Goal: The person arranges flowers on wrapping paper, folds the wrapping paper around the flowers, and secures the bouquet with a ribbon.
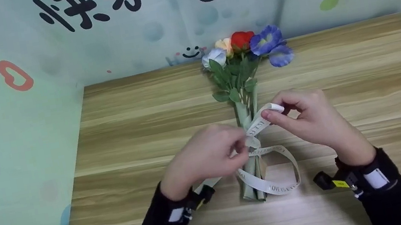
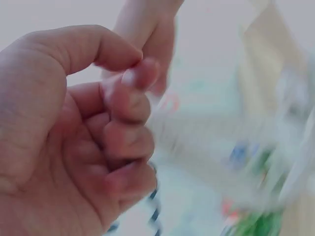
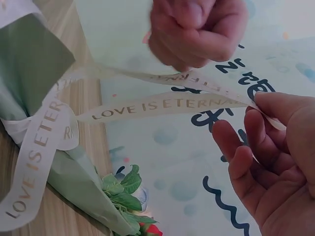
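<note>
A flower bouquet lies upright in the head view, its red, blue, pale blue and peach blooms at the far end and green wrapping around the stems. White ribbon printed "LOVE IS ETERNAL" goes round the stems and curves out in a loop at the right. My right hand pinches a doubled length of ribbon between thumb and forefinger, pulled up from the stems. My left hand is beside the tied part, fingers curled and thumb against forefinger, with nothing showing between them.
The bouquet rests on a wood-grain table. A pale printed cloth with black lettering stands behind the table's far edge. Another strip of ribbon emerges below the left hand. Small cameras are strapped at both wrists.
</note>
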`<state>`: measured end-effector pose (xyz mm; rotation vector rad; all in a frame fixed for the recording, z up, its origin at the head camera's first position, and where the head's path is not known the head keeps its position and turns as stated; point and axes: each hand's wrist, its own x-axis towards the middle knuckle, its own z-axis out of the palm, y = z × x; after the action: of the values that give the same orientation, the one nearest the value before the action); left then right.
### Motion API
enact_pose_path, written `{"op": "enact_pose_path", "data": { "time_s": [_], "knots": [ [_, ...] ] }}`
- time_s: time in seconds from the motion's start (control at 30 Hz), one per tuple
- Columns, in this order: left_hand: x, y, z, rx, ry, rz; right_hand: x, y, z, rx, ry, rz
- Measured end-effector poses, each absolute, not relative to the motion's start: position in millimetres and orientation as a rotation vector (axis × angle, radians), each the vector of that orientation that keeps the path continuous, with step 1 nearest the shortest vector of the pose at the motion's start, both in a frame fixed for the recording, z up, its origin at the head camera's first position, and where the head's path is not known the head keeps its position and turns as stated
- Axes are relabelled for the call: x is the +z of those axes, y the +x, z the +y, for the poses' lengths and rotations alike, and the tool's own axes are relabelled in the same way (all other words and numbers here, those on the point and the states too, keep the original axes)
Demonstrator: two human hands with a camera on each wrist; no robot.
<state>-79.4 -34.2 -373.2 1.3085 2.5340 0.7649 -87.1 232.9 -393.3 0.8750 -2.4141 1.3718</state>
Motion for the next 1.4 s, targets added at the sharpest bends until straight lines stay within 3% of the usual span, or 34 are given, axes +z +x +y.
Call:
{"op": "enact_pose_path", "data": {
  "time_s": [0.17, 0.3, 0.63, 1.07, 1.27, 1.4],
  "knots": [
    [-381, -100, -64, 0.638, 0.942, 2.535, -393, -87, 234, 1.364, 0.894, -2.387],
    [-399, -111, -65, 0.527, 0.825, 2.412, -392, -87, 235, 1.36, 0.893, -2.383],
    [-392, -100, -53, 0.63, 0.915, 2.492, -391, -90, 234, 1.312, 0.879, -2.422],
    [-397, -100, -39, 1.339, 1.312, 2.241, -395, -89, 225, 1.404, 1.275, -2.147],
    [-395, -102, -44, 1.42, 1.323, 2.098, -399, -89, 225, 1.536, 1.26, -2.163],
    [-391, -104, -50, 1.459, 1.331, 2.061, -410, -92, 226, 1.518, 1.105, -2.402]
  ]
}}
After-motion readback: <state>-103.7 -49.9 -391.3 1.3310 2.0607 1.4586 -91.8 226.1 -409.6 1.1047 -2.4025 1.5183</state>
